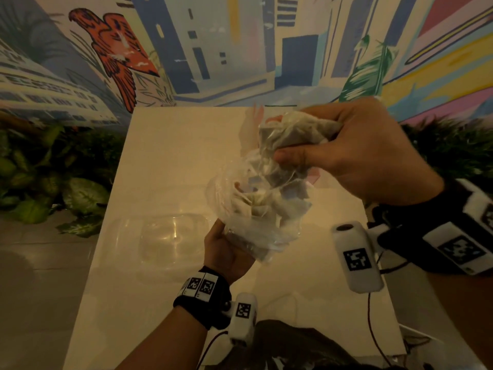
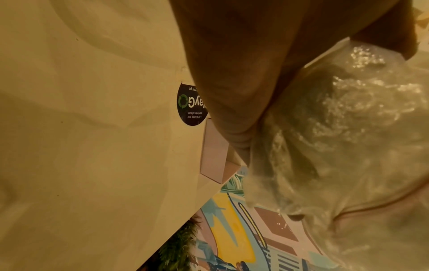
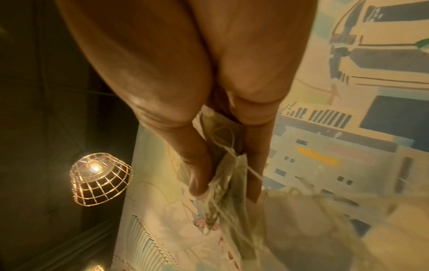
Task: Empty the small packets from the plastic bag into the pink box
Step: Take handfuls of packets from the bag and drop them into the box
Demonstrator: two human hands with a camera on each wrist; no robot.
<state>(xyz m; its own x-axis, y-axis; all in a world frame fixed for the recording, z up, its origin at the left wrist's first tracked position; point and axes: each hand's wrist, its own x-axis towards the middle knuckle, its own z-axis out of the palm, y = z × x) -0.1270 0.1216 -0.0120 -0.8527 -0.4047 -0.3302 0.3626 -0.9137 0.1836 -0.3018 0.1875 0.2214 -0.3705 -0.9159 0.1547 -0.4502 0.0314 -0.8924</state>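
A clear plastic bag point(image 1: 256, 209) with small pale packets inside hangs over the middle of the white table point(image 1: 165, 156). My left hand point(image 1: 225, 240) grips the bag's lower end from below; its fingers are hidden behind the plastic. My right hand point(image 1: 298, 134) is raised above the bag and clutches a bunch of the packets point(image 1: 290, 129) between thumb and fingers. In the right wrist view the packets point(image 3: 228, 170) trail thin strings. Bits of the pink box point(image 1: 315, 174) show behind the bag. In the left wrist view one corner of the pink box point(image 2: 213, 152) shows beside the crinkled plastic bag point(image 2: 336, 119).
A clear plastic container point(image 1: 165, 236) lies on the table left of my left hand. A round black sticker point(image 2: 189, 104) sits by the box. Leafy plants point(image 1: 40, 182) flank the table, and a painted wall point(image 1: 213, 49) stands behind it. A wire lamp point(image 3: 99, 174) hangs overhead.
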